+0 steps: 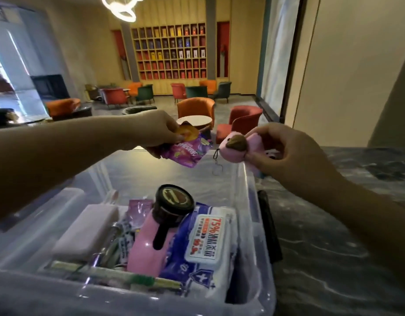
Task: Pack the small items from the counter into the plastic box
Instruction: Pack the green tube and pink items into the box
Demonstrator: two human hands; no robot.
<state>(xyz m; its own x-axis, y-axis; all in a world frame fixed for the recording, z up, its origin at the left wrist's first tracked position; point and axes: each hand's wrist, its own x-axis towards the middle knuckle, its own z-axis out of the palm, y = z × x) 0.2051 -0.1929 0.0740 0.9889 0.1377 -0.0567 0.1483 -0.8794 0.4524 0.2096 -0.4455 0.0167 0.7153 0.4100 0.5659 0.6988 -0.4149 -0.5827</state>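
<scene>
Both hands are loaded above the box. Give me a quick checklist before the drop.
1. Left hand grip on the purple snack pouch: ok, pinched at its top.
2. Right hand grip on the pink plush keychain: ok, its metal ring dangles free.
3. Both items above the plastic box: ok, over its far end.
4. Free floor space in the box: ok, far half bare.
5. Near half stacked with the wet wipes pack and black-lidded jar: not ok for dropping there.
6. More items left on the counter: cannot tell.

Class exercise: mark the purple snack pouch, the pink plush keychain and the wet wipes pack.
purple snack pouch (189,152), head view, on its printed front.
pink plush keychain (233,149), head view, on its pink body.
wet wipes pack (205,239), head view, on its white lid label.
</scene>
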